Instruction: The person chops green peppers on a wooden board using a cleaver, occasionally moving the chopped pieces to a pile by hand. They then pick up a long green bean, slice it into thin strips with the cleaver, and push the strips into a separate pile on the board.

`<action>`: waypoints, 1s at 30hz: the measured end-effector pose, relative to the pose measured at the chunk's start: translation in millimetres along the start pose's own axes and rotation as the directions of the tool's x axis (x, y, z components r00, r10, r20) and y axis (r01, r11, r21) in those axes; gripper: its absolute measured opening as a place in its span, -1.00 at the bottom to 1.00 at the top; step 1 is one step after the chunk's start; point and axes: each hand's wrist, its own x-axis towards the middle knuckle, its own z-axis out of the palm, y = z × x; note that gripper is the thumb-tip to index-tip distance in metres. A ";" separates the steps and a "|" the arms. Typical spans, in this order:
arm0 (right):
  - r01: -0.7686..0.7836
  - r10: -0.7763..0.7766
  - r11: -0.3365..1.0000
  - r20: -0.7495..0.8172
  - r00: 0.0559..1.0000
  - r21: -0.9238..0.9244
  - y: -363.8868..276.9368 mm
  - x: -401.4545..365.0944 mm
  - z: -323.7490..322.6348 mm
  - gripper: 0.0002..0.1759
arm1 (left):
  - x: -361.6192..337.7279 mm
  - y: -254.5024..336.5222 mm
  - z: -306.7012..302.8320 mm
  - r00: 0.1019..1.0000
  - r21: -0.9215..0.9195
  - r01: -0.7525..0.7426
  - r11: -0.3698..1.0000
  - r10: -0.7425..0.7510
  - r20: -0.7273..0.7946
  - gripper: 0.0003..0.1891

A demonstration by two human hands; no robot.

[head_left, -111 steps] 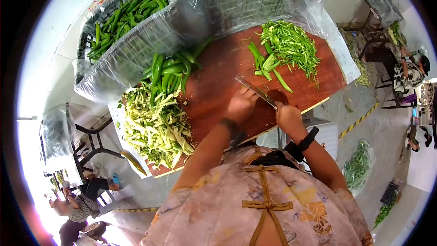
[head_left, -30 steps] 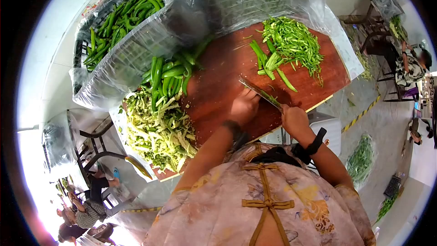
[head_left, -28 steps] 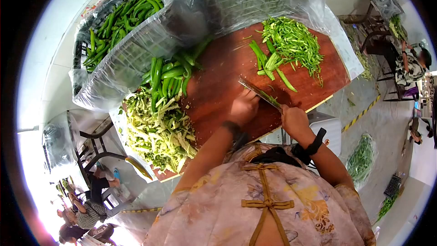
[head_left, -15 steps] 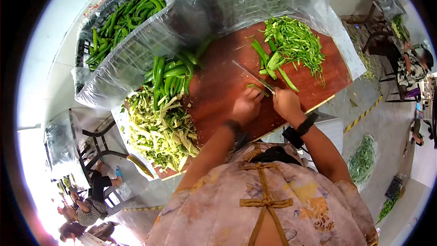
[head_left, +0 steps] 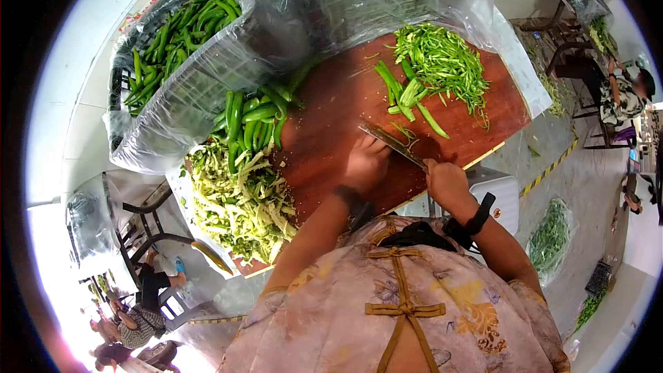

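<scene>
My right hand (head_left: 447, 182) is closed round the handle of a knife (head_left: 392, 144), its blade slanting up and left over the reddish-brown board (head_left: 324, 145). My left hand (head_left: 367, 164) is beside the blade, fingers curled with the tips close to it; whatever they hold is hidden. Just beyond the blade lie a few thin green pepper strips (head_left: 407, 135). Farther up, several cut pepper pieces (head_left: 407, 97) lie against a heap of shredded green pepper (head_left: 442, 62). Whole green peppers (head_left: 252, 119) are piled on the left, above pale pepper cores and scraps (head_left: 238, 200).
A plastic-lined crate (head_left: 200, 90) of green peppers stands at the upper left, with another lined crate (head_left: 373, 7) at the back. A bag of greens (head_left: 550, 242) lies on the floor at right. Seated people (head_left: 625, 93) are at both sides.
The knife and my right hand have come nearer to my body. A green pepper piece showed at my left fingertips before; now thin strips lie beyond the blade.
</scene>
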 end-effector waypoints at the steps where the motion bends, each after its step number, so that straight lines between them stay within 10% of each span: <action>1: 0.032 -0.032 0.999 -0.024 0.999 -0.006 -1.0 1.5 -1.7 -0.90 | 0.1 -0.9 0.4 1.000 0.000 0.004 1.000 -0.004 0.000 -0.73; 5: -0.022 0.023 1.000 0.076 0.997 -0.017 -1.5 12.4 5.4 -0.70 | 0.2 -2.4 2.7 0.998 -0.022 -0.006 1.000 0.004 -0.056 -0.71; 15: 0.080 -0.054 0.992 -0.241 0.969 0.098 4.3 46.1 20.9 -0.78 | 0.1 1.9 1.4 0.994 -0.009 0.004 1.000 -0.005 -0.108 -0.69; 21: -0.038 0.039 0.999 0.043 0.998 -0.011 3.1 1.7 1.3 -0.69 | -2.3 1.3 8.0 0.996 0.098 0.062 0.993 -0.068 0.050 -0.69; 30: -0.012 0.013 1.000 0.056 0.998 -0.019 3.0 3.1 -1.8 -0.70 | -1.3 -0.9 5.5 0.999 -0.030 0.046 0.998 -0.046 -0.012 -0.72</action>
